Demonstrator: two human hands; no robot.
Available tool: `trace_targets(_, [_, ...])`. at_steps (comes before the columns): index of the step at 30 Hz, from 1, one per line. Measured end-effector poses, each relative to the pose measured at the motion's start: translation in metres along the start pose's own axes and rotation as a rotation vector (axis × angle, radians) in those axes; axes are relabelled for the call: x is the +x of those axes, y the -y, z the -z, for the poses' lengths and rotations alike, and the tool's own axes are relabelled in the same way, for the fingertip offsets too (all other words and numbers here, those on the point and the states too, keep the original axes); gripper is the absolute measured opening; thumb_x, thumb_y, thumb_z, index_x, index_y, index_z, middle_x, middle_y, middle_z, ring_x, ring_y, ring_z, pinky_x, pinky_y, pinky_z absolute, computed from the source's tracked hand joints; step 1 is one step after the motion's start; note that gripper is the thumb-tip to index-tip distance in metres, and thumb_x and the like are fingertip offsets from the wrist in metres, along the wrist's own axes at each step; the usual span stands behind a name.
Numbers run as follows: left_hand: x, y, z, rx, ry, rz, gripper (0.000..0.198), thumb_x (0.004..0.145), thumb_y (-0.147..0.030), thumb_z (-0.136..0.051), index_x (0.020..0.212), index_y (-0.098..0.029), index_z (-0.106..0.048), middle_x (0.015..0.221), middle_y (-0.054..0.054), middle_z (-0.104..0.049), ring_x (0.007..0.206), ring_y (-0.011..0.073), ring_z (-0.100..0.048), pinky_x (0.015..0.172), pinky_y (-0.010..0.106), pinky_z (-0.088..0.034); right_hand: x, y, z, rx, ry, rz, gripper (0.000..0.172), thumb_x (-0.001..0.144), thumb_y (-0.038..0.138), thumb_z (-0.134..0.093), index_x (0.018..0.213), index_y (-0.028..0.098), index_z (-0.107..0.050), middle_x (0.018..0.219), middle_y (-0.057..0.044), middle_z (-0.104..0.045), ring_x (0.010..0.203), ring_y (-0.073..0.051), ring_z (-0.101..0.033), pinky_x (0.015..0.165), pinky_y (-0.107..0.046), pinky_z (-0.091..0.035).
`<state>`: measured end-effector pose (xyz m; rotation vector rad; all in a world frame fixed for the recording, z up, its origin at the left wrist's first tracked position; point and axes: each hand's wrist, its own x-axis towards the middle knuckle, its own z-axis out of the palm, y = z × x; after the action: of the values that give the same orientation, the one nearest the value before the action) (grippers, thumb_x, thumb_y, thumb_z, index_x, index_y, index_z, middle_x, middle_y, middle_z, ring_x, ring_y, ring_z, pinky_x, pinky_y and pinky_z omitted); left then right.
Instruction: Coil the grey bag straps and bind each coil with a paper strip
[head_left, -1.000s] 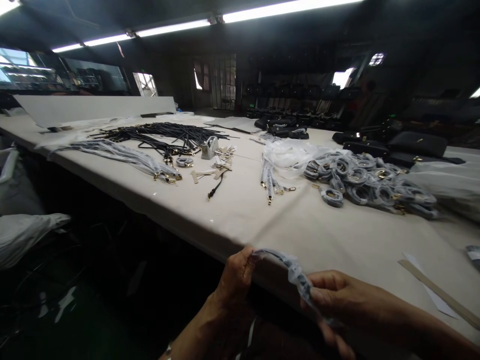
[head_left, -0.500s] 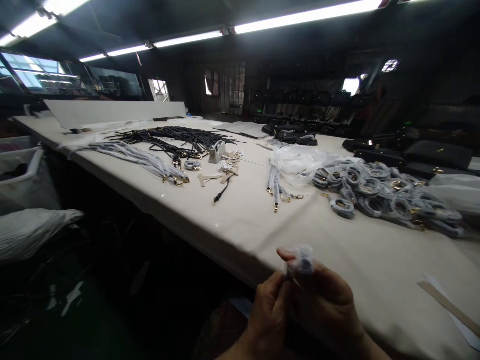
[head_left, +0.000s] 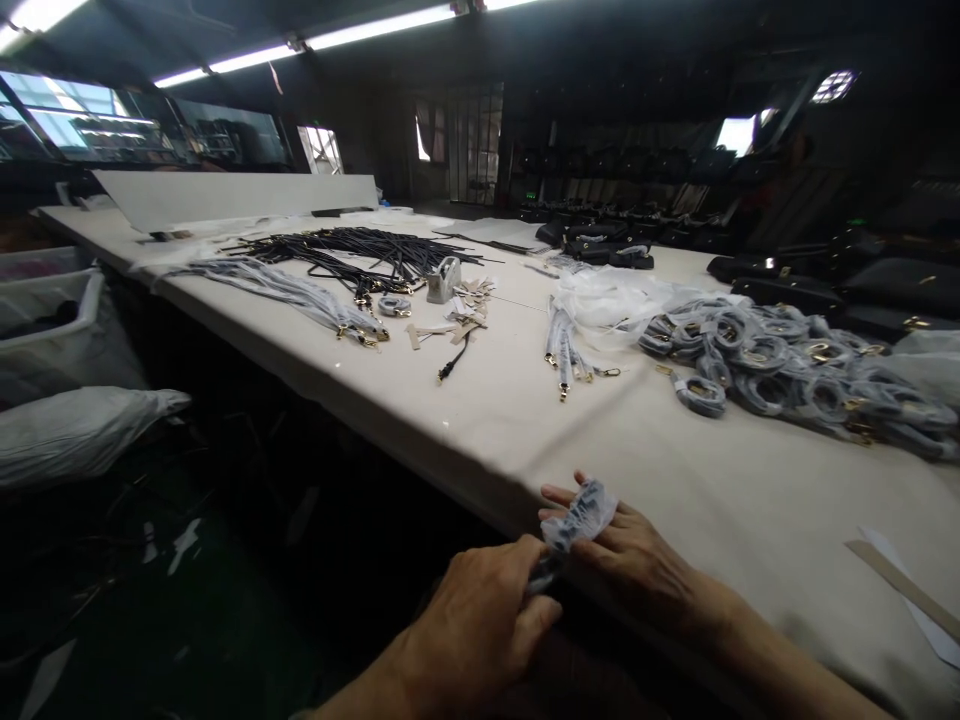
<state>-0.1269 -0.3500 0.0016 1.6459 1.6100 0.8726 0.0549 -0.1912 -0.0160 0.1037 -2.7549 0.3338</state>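
At the near edge of the long beige table (head_left: 675, 480), both my hands work on one plastic-wrapped dark strap (head_left: 581, 515). My right hand (head_left: 637, 560) has the strap wound over its fingers. My left hand (head_left: 480, 620) pinches the strap's lower end just off the table edge. On the right of the table lies a pile of coiled wrapped straps (head_left: 787, 370). A few straight wrapped straps (head_left: 562, 350) with gold clips lie further ahead.
A tape dispenser (head_left: 444, 280) and paper strips (head_left: 450, 325) lie mid-table, beside a heap of black straps (head_left: 352, 250) and wrapped straps (head_left: 285, 295). Black bags (head_left: 810, 285) line the far right. A white bin (head_left: 52, 330) and plastic bags (head_left: 75, 430) stand at the left.
The strap was stretched between my two hands, then brought together. It is now wound over my right fingers, and my hands sit lower at the table edge. The view shifted slightly.
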Motion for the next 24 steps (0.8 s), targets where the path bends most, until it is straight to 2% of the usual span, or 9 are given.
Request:
trace_targets(2, [-0.002, 0.001, 0.0, 0.201, 0.028, -0.033, 0.027, 0.084, -0.014, -0.052, 0.11, -0.02, -0.056, 0.093, 0.005, -0.071, 0.08, 0.0235, -0.067, 0.071, 0.029, -0.046, 0.003, 0.004, -0.002, 0.034, 0.039, -0.026, 0.042, 0.097, 0.011, -0.048, 0.136, 0.024, -0.055, 0.125, -0.009, -0.069, 0.133, -0.026, -0.049, 0.118, -0.056, -0.022])
trace_targets(5, [-0.002, 0.001, 0.0, 0.339, 0.017, -0.11, 0.028, 0.087, -0.011, -0.044, 0.112, -0.018, -0.051, 0.087, 0.005, -0.07, 0.071, 0.0214, -0.066, 0.062, 0.028, -0.044, 0.008, 0.005, -0.005, 0.07, -0.011, -0.067, 0.04, 0.095, 0.011, -0.051, 0.132, 0.023, -0.058, 0.123, -0.01, -0.07, 0.132, -0.026, -0.05, 0.119, -0.054, -0.022])
trace_targets(7, [-0.002, -0.002, 0.004, 0.33, -0.016, -0.129, 0.024, 0.087, -0.011, -0.044, 0.108, -0.02, -0.051, 0.082, 0.003, -0.069, 0.065, 0.0186, -0.064, 0.058, 0.026, -0.042, 0.011, 0.005, -0.006, 0.074, -0.037, -0.086, 0.04, 0.095, 0.012, -0.051, 0.132, 0.023, -0.058, 0.124, -0.01, -0.069, 0.133, -0.026, -0.05, 0.12, -0.054, -0.02])
trace_targets(10, [-0.001, -0.008, 0.019, 0.27, -0.062, -0.109, 0.022, 0.084, -0.01, -0.048, 0.102, -0.021, -0.053, 0.08, 0.0, -0.067, 0.064, 0.0161, -0.061, 0.058, 0.024, -0.041, 0.014, 0.012, -0.008, 0.098, 0.022, -0.101, 0.047, 0.095, 0.01, -0.046, 0.14, 0.023, -0.049, 0.129, -0.012, -0.065, 0.131, -0.025, -0.052, 0.12, -0.054, -0.021])
trace_targets(14, [0.009, -0.008, 0.046, 0.192, -0.049, -0.078, 0.017, 0.084, -0.012, -0.055, 0.096, -0.023, -0.06, 0.08, -0.002, -0.067, 0.07, 0.0148, -0.061, 0.063, 0.022, -0.041, 0.014, 0.035, -0.01, 0.22, 0.085, -0.279, 0.044, 0.093, 0.02, -0.049, 0.136, 0.02, -0.051, 0.13, -0.016, -0.062, 0.121, -0.029, -0.058, 0.111, -0.049, -0.04])
trace_targets(17, [0.027, 0.004, 0.056, 0.076, 0.034, -0.096, 0.005, 0.085, -0.021, -0.063, 0.088, -0.022, -0.067, 0.081, -0.001, -0.067, 0.076, 0.0156, -0.061, 0.068, 0.022, -0.042, 0.013, 0.051, -0.014, 0.5, 0.113, -0.521, 0.029, 0.096, 0.039, -0.05, 0.116, 0.021, -0.061, 0.115, -0.011, -0.066, 0.104, -0.027, -0.062, 0.094, -0.04, -0.051])
trace_targets(19, [0.039, 0.018, 0.053, -0.086, 0.103, -0.111, 0.007, 0.081, -0.026, -0.07, 0.081, -0.019, -0.07, 0.086, 0.0, -0.065, 0.082, 0.0161, -0.06, 0.073, 0.022, -0.044, 0.014, 0.058, -0.015, 0.81, 0.113, -0.68, 0.033, 0.097, 0.048, -0.046, 0.103, 0.021, -0.063, 0.098, -0.006, -0.065, 0.088, -0.021, -0.06, 0.079, -0.031, -0.052])
trace_targets(21, [0.049, 0.032, 0.042, -0.311, 0.159, -0.081, 0.017, 0.081, -0.033, -0.071, 0.079, -0.017, -0.07, 0.086, 0.0, -0.062, 0.081, 0.0148, -0.058, 0.073, 0.022, -0.043, 0.018, 0.063, -0.012, 1.134, 0.053, -0.832, 0.04, 0.096, 0.055, -0.046, 0.095, 0.019, -0.063, 0.081, -0.002, -0.059, 0.075, -0.016, -0.055, 0.069, -0.026, -0.047])
trace_targets(24, [0.054, 0.048, 0.011, -0.637, 0.162, 0.044, 0.033, 0.087, -0.045, -0.064, 0.084, -0.013, -0.068, 0.075, -0.001, -0.056, 0.066, 0.0106, -0.051, 0.062, 0.02, -0.04, 0.026, 0.064, 0.001, 1.534, -0.184, -0.975, 0.04, 0.091, 0.056, -0.057, 0.085, 0.017, -0.063, 0.067, 0.001, -0.05, 0.066, -0.014, -0.051, 0.078, -0.03, -0.048])
